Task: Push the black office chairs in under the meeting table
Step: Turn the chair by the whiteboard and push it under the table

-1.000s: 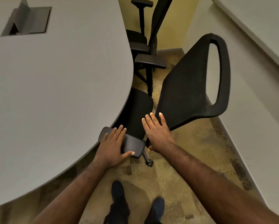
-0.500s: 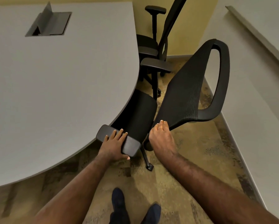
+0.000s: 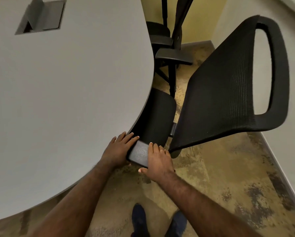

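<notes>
Meeting table (image 3: 61,103), both hands on armrest (image 3: 139,153)

I am seeing two bare forearms coming in from the bottom of the view, with no sleeves, watch or bands showing on either one. The left hand (image 3: 118,149) and the right hand (image 3: 157,161) are wearing no gloves and no rings that I can make out; the fingernails are looking short and pale. Below them I am seeing a pair of dark blue shoes (image 3: 139,219) under dark trouser legs.
</notes>
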